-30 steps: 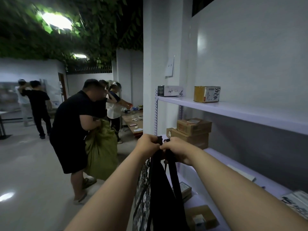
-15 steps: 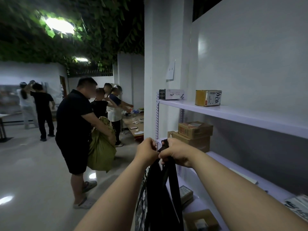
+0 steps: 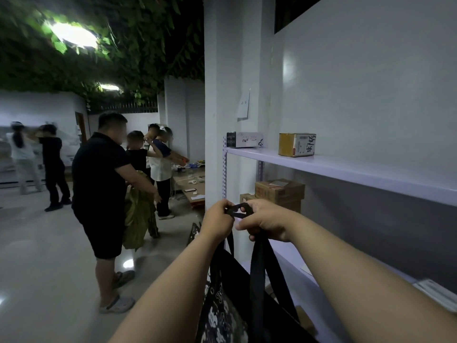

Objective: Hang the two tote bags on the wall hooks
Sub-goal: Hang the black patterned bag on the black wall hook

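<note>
A black tote bag [image 3: 232, 288] with a white pattern on its lower front hangs from my two hands, in front of a white shelf unit. My left hand [image 3: 217, 220] and my right hand [image 3: 265, 222] are both closed on its black straps [image 3: 238, 210], which stretch as a small loop between the hands. One long strap [image 3: 257, 273] drops from my right hand to the bag. No wall hook shows in this view, and I see only one bag.
A white shelf unit [image 3: 346, 169] runs along the right wall, with cardboard boxes [image 3: 279, 191] and a yellow box [image 3: 296, 144] on it. A white pillar [image 3: 215, 120] stands just ahead. A person in black with a green sack [image 3: 138, 211] stands left; several people are farther back.
My hands have drawn slightly apart, pulling the straps open into a loop between them. The person in black has straightened up, still holding the green sack.
</note>
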